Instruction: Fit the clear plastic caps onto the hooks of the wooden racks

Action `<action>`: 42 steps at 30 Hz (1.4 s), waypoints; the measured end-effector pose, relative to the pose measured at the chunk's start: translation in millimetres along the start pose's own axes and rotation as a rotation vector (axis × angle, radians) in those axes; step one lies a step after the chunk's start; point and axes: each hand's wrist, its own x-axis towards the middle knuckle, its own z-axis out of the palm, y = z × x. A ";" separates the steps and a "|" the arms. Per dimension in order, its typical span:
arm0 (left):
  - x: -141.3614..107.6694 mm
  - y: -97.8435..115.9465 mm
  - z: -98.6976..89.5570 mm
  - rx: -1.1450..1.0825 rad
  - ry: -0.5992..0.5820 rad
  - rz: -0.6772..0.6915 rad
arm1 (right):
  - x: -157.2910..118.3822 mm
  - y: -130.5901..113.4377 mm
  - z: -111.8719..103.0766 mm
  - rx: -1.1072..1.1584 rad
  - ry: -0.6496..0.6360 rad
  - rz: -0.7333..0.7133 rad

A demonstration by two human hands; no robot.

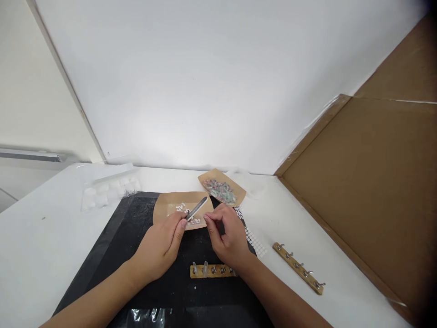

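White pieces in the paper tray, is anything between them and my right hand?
Partly: the grey stick in your left hand slants over the tray, between your right hand and the farther pieces. Nothing visible blocks the nearer pieces.

White wall (191, 82) fills upper centre, plain, few tiny specks. Off-white wall section (30, 82) at upper left, split off by diagonal strip (61, 68) running down toward table's back edge. Grey rail (30, 155) at left edge, mid-height, roughly horizontal. Brown cardboard panel (368, 196) takes right side, raised border, pale seam toward upper right, shiny clear tape along top edge. White table (27, 241) across lower frame, back edge near white wall. Light soft, even; wall greyer toward upper right. Frame's right edge dark. Floor can't be made out.
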 end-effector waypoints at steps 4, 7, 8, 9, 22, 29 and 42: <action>1.6 0.1 2.1 0.119 -0.009 0.028 | 0.0 -0.6 -0.3 -0.004 -0.009 -0.002; 2.2 -0.2 4.5 0.151 0.001 0.063 | -0.2 -0.7 -0.1 -0.009 -0.008 -0.006; 2.0 -0.6 5.2 0.155 0.012 0.077 | -0.2 -0.5 0.1 -0.012 -0.005 -0.006; 1.8 -1.0 5.9 0.155 0.024 0.089 | -0.3 -0.3 0.4 -0.019 0.000 -0.004; -0.9 9.2 5.5 -0.394 -0.086 -0.131 | 0.1 4.4 1.1 -0.103 0.035 0.035; 0.7 8.5 5.6 -0.456 -0.100 -0.179 | -0.7 2.9 1.0 -0.057 0.014 0.018; 1.5 8.9 3.0 -0.379 -0.099 -0.137 | 0.7 3.1 -1.6 -0.014 0.014 0.115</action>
